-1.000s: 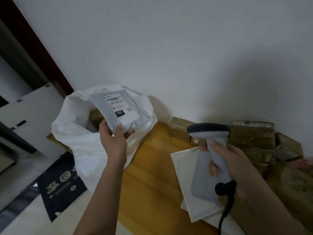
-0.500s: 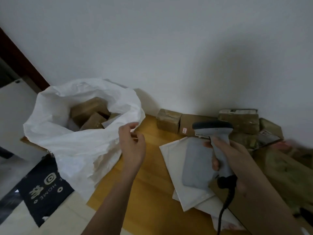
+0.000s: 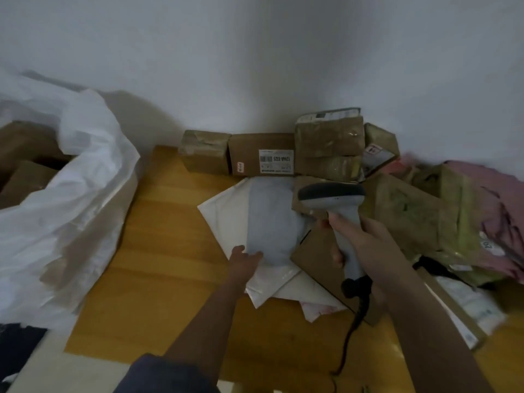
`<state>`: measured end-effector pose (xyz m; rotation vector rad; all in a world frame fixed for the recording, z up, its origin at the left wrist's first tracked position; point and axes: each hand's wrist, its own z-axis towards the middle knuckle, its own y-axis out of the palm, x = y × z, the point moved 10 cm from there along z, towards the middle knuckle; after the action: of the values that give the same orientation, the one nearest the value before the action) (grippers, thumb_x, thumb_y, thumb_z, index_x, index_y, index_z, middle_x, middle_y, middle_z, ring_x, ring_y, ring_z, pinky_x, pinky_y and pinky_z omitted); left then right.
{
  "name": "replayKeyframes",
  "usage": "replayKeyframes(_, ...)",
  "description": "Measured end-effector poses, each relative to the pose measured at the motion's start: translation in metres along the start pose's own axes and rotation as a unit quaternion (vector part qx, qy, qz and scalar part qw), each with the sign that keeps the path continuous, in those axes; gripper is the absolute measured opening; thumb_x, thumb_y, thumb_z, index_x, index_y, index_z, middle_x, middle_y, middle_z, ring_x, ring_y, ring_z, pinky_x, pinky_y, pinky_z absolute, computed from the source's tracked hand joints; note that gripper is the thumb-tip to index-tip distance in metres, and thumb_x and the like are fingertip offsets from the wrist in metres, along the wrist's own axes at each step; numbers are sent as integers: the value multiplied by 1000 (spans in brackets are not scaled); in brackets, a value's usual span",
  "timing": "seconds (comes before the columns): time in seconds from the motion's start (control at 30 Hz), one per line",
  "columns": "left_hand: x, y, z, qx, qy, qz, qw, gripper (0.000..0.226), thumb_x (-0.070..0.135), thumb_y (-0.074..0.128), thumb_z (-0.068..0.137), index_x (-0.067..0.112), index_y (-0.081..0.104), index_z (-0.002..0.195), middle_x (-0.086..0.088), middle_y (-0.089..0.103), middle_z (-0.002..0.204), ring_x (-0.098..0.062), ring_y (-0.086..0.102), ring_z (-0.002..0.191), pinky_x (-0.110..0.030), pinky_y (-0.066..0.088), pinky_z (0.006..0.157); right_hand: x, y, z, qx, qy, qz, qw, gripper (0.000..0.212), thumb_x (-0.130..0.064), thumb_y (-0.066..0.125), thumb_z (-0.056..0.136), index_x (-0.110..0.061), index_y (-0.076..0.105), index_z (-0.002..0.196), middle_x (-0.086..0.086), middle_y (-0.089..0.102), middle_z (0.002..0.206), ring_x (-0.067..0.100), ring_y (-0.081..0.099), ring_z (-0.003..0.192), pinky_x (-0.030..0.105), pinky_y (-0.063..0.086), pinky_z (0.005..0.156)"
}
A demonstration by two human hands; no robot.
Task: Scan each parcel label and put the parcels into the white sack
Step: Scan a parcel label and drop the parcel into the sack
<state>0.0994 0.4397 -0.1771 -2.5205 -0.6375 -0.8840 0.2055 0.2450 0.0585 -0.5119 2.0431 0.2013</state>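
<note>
The white sack point(image 3: 71, 199) stands open at the left with brown boxes point(image 3: 22, 171) inside. A grey mailer bag point(image 3: 269, 219) lies on white mailers point(image 3: 224, 208) on the wooden surface. My left hand point(image 3: 245, 258) touches the grey bag's near edge, fingers on it; whether it grips is unclear. My right hand point(image 3: 360, 242) holds a grey corded barcode scanner point(image 3: 337, 202), its head over the grey bag's right side. Brown cardboard parcels point(image 3: 261, 154) line the wall behind.
A flat brown carton point(image 3: 320, 259) lies under the scanner hand. More taped boxes point(image 3: 329, 143) and pink bags point(image 3: 493, 211) pile up at the right. The scanner's black cable point(image 3: 351, 333) hangs toward the near edge. A dark mat point(image 3: 17, 344) lies at the lower left.
The labelled grey parcel held over the sack left my left hand and is out of sight. That hand moved right onto the grey mailer bag. The view swung right.
</note>
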Motion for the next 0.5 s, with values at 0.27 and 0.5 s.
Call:
replayKeyframes(0.27, 11, -9, -8, -10, -10, -125, 992, 14, 18, 58, 97, 9, 63, 107, -6, 58, 85, -18, 51, 72, -29, 49, 67, 12, -13, -4, 20, 14, 33, 999, 21, -34, 59, 95, -16, 68, 98, 14, 68, 106, 11, 52, 50, 29, 42, 53)
replayKeyframes(0.5, 96, -85, -59, 161, 207, -84, 961, 26, 18, 43, 104, 2, 56, 121, -24, 63, 94, -14, 60, 60, -22, 55, 55, -12, -1, -2, -6, -15, 59, 998, 24, -31, 57, 97, -8, 65, 102, 7, 67, 95, 11, 51, 49, 26, 44, 49)
